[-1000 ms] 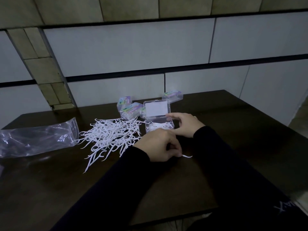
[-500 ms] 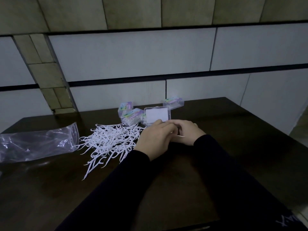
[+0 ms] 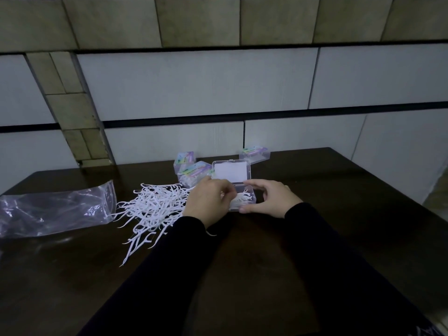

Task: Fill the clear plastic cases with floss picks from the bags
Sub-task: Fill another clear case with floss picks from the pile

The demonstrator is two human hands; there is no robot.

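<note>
The dark surface (image 3: 315, 238) is carrying everything, with the person seated at 6 o'clock. At 9 o'clock an emptied clear bag (image 3: 53, 209) is lying flat; between it and the hands a loose pile of floss picks (image 3: 155, 207) is spreading out, touching the left wrist. The left hand (image 3: 208, 204) is hovering over the near left part of the open case (image 3: 242, 190), its fingers (image 3: 226, 190) curling together as if pinching a pick, though the pick itself is too small and too covered to confirm. The right hand (image 3: 269, 200) is steadying the case from 3 o'clock, thumb at the near corner and forefinger at the hinge edge, fingers curving round the wall. The lid (image 3: 231, 172) is standing open toward 12 o'clock. Behind it, at 11 and 1 o'clock, several labelled cases (image 3: 191, 169) are resting closed. To seat the pick well, it is probably best laid parallel to those already inside, handle and head aligned, while the right hand is keeping the case from sliding. The case's contents are showing only as a white blur, so their count and fill level cannot be judged; the left fingertips are hidden by the hand's back.
</note>
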